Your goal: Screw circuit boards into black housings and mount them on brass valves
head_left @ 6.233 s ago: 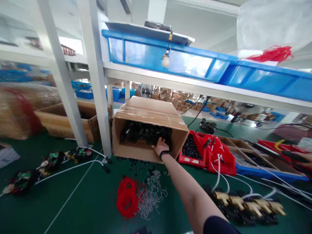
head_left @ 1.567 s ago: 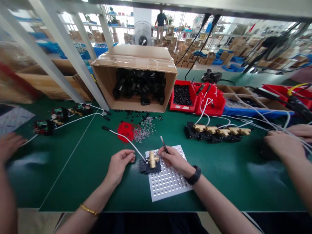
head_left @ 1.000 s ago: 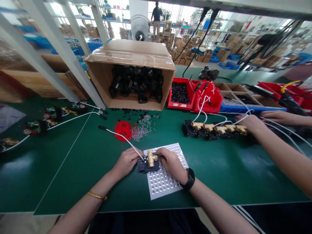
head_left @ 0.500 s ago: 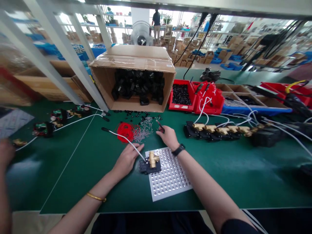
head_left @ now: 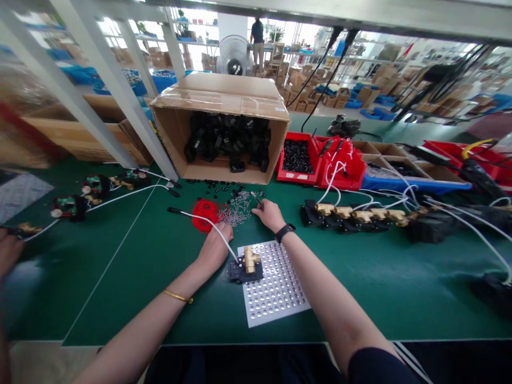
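A brass valve on a black base (head_left: 247,263) sits at the near-left corner of a white perforated plate (head_left: 276,285), with a white cable (head_left: 200,220) running off to the left. My left hand (head_left: 214,247) rests closed on the mat beside the cable and the red wire bundle (head_left: 205,213). My right hand (head_left: 270,214) is stretched forward to the heap of small metal pins (head_left: 237,209), pinching a thin dark tool (head_left: 256,199) whose tip points into the pins.
An open cardboard box (head_left: 221,106) of black parts lies on its side behind the pins. Red bins (head_left: 320,157) stand to its right. A row of brass valves (head_left: 362,216) with white cables lies at right. Another person's hand (head_left: 8,250) shows at far left.
My right hand has left the valve and reached forward with the tool to the pin heap. My left hand slid up toward the red wires. The co-worker's hands at right withdrew.
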`<state>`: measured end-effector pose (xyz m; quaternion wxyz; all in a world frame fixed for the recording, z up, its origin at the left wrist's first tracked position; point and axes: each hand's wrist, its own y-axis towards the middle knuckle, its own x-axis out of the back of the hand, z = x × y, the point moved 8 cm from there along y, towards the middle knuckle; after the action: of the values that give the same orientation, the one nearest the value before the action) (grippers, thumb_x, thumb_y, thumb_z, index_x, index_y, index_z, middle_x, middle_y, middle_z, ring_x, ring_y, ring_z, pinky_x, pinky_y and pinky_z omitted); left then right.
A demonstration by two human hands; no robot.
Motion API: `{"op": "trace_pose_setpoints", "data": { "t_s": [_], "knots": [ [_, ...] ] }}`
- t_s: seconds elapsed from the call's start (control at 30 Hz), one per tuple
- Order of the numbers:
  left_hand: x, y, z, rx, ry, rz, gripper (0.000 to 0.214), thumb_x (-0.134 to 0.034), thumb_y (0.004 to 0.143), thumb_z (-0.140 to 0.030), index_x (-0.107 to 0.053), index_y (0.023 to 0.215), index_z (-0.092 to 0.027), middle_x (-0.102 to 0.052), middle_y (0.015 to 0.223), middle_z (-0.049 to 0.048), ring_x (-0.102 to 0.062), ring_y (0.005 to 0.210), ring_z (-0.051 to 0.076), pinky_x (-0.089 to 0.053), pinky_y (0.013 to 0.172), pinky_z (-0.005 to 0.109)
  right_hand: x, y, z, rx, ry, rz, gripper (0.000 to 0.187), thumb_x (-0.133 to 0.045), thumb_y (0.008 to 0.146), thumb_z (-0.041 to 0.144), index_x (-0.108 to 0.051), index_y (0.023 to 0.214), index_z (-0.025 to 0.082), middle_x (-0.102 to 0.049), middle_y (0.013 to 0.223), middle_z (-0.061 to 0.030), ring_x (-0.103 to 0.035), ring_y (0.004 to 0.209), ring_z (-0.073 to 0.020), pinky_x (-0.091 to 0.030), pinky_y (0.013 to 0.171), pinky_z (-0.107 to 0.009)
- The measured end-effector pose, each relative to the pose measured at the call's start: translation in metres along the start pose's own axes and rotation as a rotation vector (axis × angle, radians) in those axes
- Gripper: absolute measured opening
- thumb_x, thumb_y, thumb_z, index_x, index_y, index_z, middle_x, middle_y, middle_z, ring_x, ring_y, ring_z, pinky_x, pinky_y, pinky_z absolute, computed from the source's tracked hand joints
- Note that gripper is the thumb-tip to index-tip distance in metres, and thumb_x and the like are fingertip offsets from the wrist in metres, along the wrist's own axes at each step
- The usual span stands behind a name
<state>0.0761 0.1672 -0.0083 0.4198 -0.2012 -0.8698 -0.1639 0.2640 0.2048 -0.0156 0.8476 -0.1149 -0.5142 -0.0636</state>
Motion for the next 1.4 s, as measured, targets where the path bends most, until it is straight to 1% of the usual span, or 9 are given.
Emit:
{"op": "trace_pose_setpoints", "data": {
  "t_s": [0.2,0.3,0.43,0.57,0.73,0.9,1.07,1.3,1.4],
  "knots": [
    [0.023,-0.064,0.019,0.196,-0.233,-0.107,0.011,-0.045,0.083,-0.021,-0.055,0.085,-0.018,-0.064,0.08,0.0037,-0.062,0.074,0.018,-0.05,0.07,0.032,-0.01,0.003,0.019,0.031,-0.003,0.01,0.003,-0.057,0.082,0.017,-0.059,0.082,0.015,-0.06,0.1,-0.0131,-0.061,0.089,-0.0242,-0.043,0.072,-0.031],
    [0.023,-0.095,0.022,0.277,-0.352,-0.132,0.016,-0.049,0.082,-0.028,-0.058,0.09,-0.017,-0.068,0.078,0.0031,-0.065,0.07,0.016,-0.053,0.065,0.028,-0.004,-0.002,0.027,0.066,0.048,0.011,0.008,-0.053,0.081,0.011,-0.058,0.087,0.013,-0.059,0.099,-0.0154,-0.061,0.088,-0.0251,-0.043,0.073,-0.032],
    [0.017,-0.119,0.004,0.243,-0.434,-0.234,0.014,-0.059,0.08,-0.031,-0.063,0.074,-0.019,-0.068,0.076,0.0031,-0.065,0.071,0.017,-0.053,0.067,0.029,0.014,-0.044,0.017,0.136,0.183,-0.006,0.016,-0.047,0.085,0.013,-0.055,0.099,0.014,-0.062,0.091,-0.0075,-0.06,0.083,-0.0182,-0.044,0.072,-0.027],
    [0.009,-0.121,-0.028,0.021,-0.302,-0.252,0.015,-0.059,0.083,-0.031,-0.065,0.072,-0.022,-0.069,0.074,0.0018,-0.065,0.071,0.016,-0.053,0.07,0.03,0.015,-0.12,-0.015,0.115,0.522,-0.09,0.015,-0.052,0.083,0.026,-0.058,0.092,0.017,-0.062,0.077,-0.0018,-0.055,0.065,-0.015,-0.043,0.06,-0.025],
    [0.002,-0.118,-0.04,-0.074,-0.186,-0.265,0.015,-0.056,0.085,-0.029,-0.065,0.076,-0.021,-0.071,0.074,0.002,-0.066,0.071,0.016,-0.053,0.07,0.029,-0.015,-0.184,-0.041,-0.088,0.731,-0.16,0.019,-0.061,0.076,0.035,-0.063,0.081,0.017,-0.056,0.059,0.0008,-0.045,0.049,-0.0134,-0.037,0.047,-0.025],
    [0.003,-0.119,-0.043,-0.058,-0.155,-0.333,0.01,-0.061,0.082,-0.024,-0.066,0.074,-0.02,-0.071,0.073,0.0014,-0.066,0.069,0.015,-0.052,0.07,0.028,-0.014,-0.192,-0.026,-0.023,0.709,-0.279,0.012,-0.059,0.077,0.029,-0.061,0.076,0.018,-0.06,0.064,-0.0005,-0.046,0.05,-0.0125,-0.039,0.049,-0.025],
    [0.005,-0.117,-0.045,-0.012,-0.126,-0.375,0.011,-0.063,0.081,-0.025,-0.065,0.072,-0.018,-0.069,0.07,-0.0002,-0.064,0.064,0.014,-0.05,0.065,0.025,-0.008,-0.196,-0.014,0.105,0.582,-0.305,0.006,-0.055,0.079,0.022,-0.059,0.076,0.018,-0.062,0.068,-0.0008,-0.051,0.053,-0.0123,-0.042,0.053,-0.024],
    [0.005,-0.112,-0.047,-0.02,-0.067,-0.358,0.018,-0.065,0.079,-0.028,-0.063,0.065,-0.018,-0.066,0.063,-0.0012,-0.061,0.059,0.013,-0.045,0.061,0.024,-0.006,-0.205,-0.001,0.308,0.46,-0.393,0.011,-0.047,0.083,0.014,-0.055,0.078,0.02,-0.061,0.073,-0.0024,-0.059,0.068,-0.0147,-0.047,0.062,-0.025],
    [0.004,-0.109,-0.046,-0.034,-0.033,-0.345,0.023,-0.064,0.08,-0.031,-0.061,0.062,-0.017,-0.063,0.059,-0.001,-0.059,0.057,0.013,-0.042,0.059,0.024,-0.008,-0.203,0.002,0.365,0.415,-0.372,0.014,-0.045,0.083,0.012,-0.056,0.08,0.02,-0.062,0.078,-0.0043,-0.061,0.072,-0.0154,-0.049,0.064,-0.025]
  ]
}}
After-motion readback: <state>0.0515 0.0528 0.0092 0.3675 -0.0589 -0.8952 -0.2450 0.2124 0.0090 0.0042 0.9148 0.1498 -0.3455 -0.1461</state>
